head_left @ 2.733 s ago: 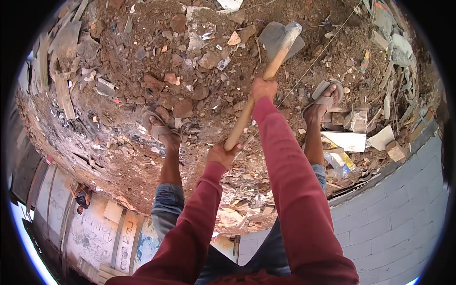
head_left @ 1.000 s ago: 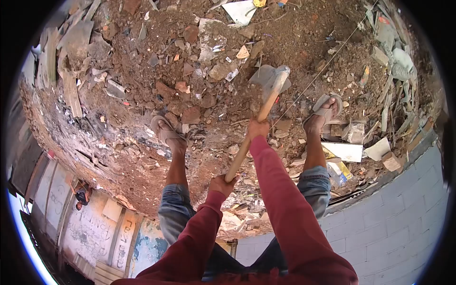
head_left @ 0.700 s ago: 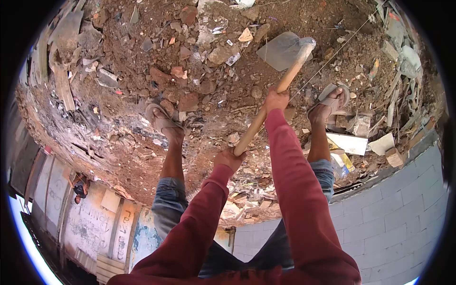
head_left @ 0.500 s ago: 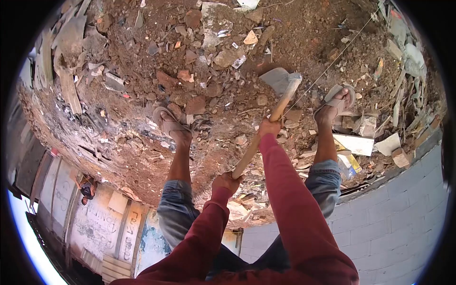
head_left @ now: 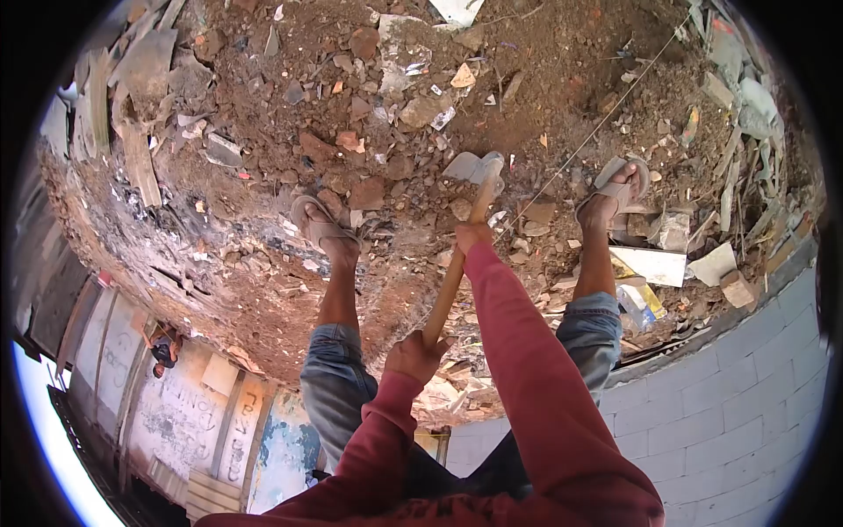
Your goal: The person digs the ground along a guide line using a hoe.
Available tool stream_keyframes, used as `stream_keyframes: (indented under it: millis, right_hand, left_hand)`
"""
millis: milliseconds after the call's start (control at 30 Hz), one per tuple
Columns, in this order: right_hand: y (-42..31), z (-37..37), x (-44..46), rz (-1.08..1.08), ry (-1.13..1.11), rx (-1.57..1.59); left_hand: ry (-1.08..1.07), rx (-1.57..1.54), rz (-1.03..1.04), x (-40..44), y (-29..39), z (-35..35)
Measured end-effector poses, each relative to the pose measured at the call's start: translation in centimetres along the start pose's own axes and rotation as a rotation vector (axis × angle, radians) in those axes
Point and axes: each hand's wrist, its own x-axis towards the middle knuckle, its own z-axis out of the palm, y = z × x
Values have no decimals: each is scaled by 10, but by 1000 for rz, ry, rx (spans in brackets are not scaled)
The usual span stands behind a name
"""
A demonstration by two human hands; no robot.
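A hoe (head_left: pixel 452 279) with a long wooden handle and a grey metal blade slants away from me between my feet. My left hand (head_left: pixel 416 357) is closed around the handle's near end. Farther up, nearer the blade, my right hand (head_left: pixel 474 236) wraps the same handle. The blade (head_left: pixel 470 167) is down at the rubble-strewn soil; its lower edge partly blends with the dirt, so I cannot tell how deep it sits. Stones and broken brick (head_left: pixel 366 193) lie just left of the blade.
My sandalled feet (head_left: pixel 325 230) stand apart on either side. A thin string (head_left: pixel 606 123) runs diagonally across the ground. A grey block wall (head_left: pixel 720 395) rises at the right, with white board pieces (head_left: pixel 650 265) beside it. Wood scraps (head_left: pixel 140 162) lie at left; another person (head_left: pixel 163 351) is far off.
The hoe's blade has moved left and a little toward me, and the handle stands steeper in view. My right hand has shifted left with it; my left hand is slightly lower.
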Motion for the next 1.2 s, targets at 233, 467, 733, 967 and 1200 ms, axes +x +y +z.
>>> stream_keyframes:
  millis: [233,467,733,967,1200]
  right_hand:
    - [-28,63,-75,154,36,194]
    - [-21,208,-298,-178,-234,633]
    - [-190,74,-193,-495,70,692]
    - [-250,-48,29,-642,595,-32]
    - [-166,-5,42,-506,558,-165]
  left_hand:
    - [156,166,268,-61,-36,-123]
    - [558,629,66,-96,-272,-256]
    - [552,189,606,73,-57,-143]
    - [205,-88,400,158,114,5]
    - [170,-119,231,163,40,27]
